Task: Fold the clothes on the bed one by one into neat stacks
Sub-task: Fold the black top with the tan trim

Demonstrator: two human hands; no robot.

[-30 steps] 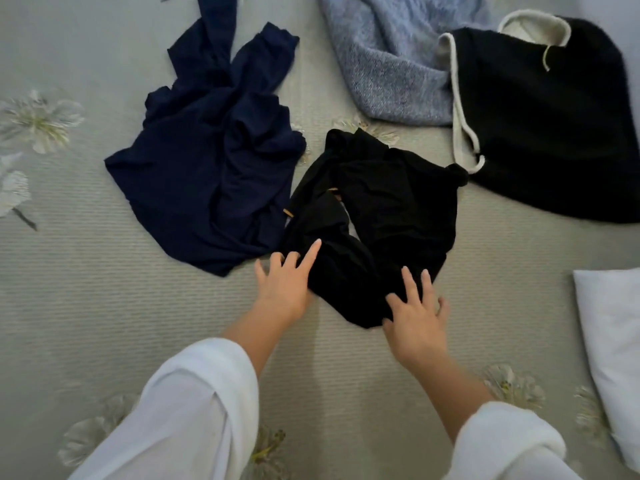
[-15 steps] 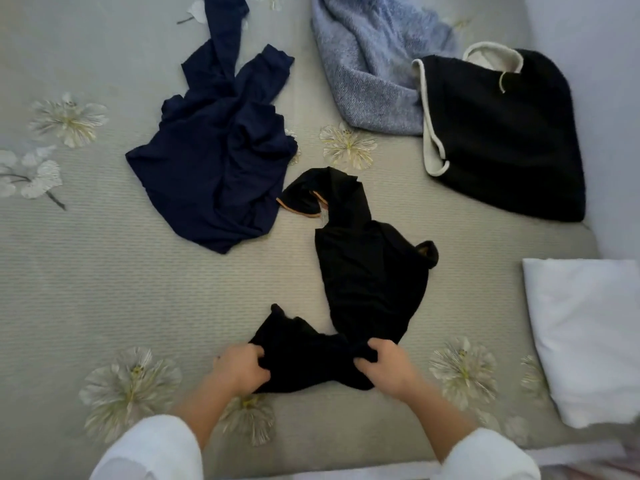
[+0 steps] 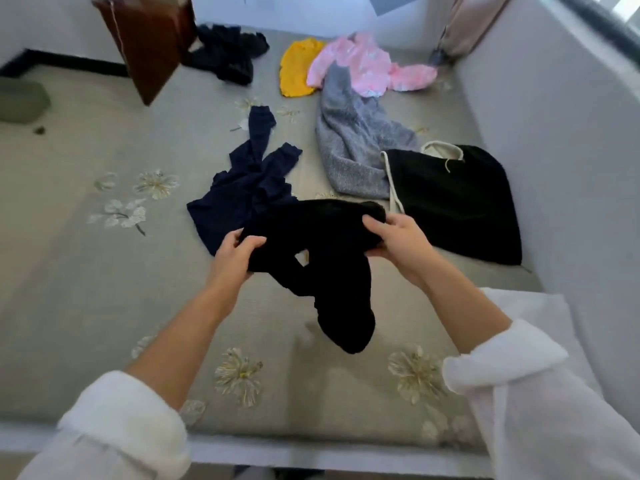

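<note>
A black garment [image 3: 325,258] hangs bunched in the air above the grey flowered bed [image 3: 86,289]. My left hand [image 3: 233,254] grips its left end and my right hand [image 3: 398,240] grips its right end, with the rest drooping down between them. Behind it a navy garment [image 3: 242,195] lies crumpled on the bed. A grey fleece garment [image 3: 349,147] and a black garment with white trim [image 3: 457,199] lie to the right. Further back lie a pink garment [image 3: 363,67], a yellow one [image 3: 294,69] and a dark heap [image 3: 228,53].
A white pillow [image 3: 526,310] lies at the right, partly behind my right sleeve. A brown wooden piece [image 3: 149,39] stands at the back left. A pale wall [image 3: 554,133] borders the bed on the right. The bed's front edge [image 3: 311,452] runs below my arms.
Both hands reached the black garment, took hold of its near end and dragged it toward me, then lifted it off the bed. The view has tilted up, showing the far clothes.
</note>
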